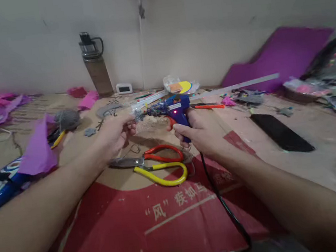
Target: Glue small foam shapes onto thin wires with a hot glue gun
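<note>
My right hand (198, 132) is wrapped round the handle of a blue hot glue gun (175, 109) with a red light on its side, a finger on its orange trigger. The gun's nozzle points left at a small grey piece (138, 115) pinched in my left hand (116, 132). A black cord (225, 207) runs from the gun down toward me. Below the hands lie scissors (157, 164) with one red and one yellow handle, on a flattened cardboard sheet (156, 222) printed red.
A water bottle (95, 65) stands by the wall. Purple paper (37, 153) and a grey yarn ball (67, 119) lie at left. A long ruler (237, 86), an orange-handled cutter (207, 106), a black flat piece (282, 132) and a purple sheet (282, 55) are at right.
</note>
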`<action>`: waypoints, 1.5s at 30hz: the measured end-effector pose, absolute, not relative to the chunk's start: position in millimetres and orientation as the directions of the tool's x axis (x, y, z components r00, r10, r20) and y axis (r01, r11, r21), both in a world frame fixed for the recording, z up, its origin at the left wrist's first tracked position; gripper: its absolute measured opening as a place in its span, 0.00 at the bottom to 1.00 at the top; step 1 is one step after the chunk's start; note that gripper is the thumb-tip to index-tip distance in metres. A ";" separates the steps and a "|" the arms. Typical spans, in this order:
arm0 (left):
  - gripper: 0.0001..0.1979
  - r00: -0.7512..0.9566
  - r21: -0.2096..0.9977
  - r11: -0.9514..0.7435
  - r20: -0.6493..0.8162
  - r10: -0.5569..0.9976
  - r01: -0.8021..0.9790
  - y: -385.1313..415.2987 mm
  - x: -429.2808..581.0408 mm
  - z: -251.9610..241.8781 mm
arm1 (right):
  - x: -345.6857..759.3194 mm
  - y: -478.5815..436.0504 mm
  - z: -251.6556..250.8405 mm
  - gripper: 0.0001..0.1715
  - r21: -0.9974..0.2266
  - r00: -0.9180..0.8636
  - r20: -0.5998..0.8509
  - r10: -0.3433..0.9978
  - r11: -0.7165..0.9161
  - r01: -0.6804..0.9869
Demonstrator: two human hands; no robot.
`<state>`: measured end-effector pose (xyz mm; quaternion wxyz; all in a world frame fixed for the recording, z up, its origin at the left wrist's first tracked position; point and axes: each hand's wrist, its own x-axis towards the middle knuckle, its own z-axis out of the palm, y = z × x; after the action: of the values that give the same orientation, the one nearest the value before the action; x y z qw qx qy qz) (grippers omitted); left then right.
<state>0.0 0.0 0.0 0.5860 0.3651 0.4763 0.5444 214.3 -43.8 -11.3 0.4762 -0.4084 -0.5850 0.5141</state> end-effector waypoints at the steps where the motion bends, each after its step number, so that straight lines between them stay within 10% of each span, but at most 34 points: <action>1: 0.07 -0.039 0.947 0.137 -0.155 0.987 -0.291 -0.4 0.2 -1.3 | 214.1 -44.3 -11.0 0.15 -0.989 -0.212 0.149 0.966 0.148 -0.021; 27: 0.08 -0.012 0.931 0.214 -0.228 0.974 -0.294 -5.1 4.2 2.0 | 220.4 -38.3 -10.0 0.18 -0.983 -0.107 0.108 0.988 0.091 -0.157; 32: 0.09 0.023 0.935 0.203 -0.205 0.978 -0.291 -7.9 5.5 2.7 | 234.3 -21.1 -9.4 0.06 -0.990 0.017 -0.040 0.999 -0.042 0.136; 36: 0.07 0.051 0.933 0.204 -0.198 0.979 -0.297 -8.8 5.2 3.7 | 254.6 -6.9 -12.7 0.07 -0.768 0.107 -0.097 0.990 -0.142 0.625; 41: 0.06 0.083 0.942 0.196 -0.179 0.980 -0.272 -10.1 5.4 3.9 | 271.2 -2.0 -14.8 0.15 -0.339 0.062 0.279 0.958 0.038 0.940; 45: 0.05 0.113 0.964 0.169 -0.148 0.982 -0.204 -14.1 8.0 1.4 | 250.8 -15.1 -12.5 0.13 -0.588 -0.026 0.398 0.917 0.276 0.760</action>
<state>8.0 -14.1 1.4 0.6127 0.4257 0.4574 0.4840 250.8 -15.1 -12.5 0.3695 -0.5921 -0.7082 0.1062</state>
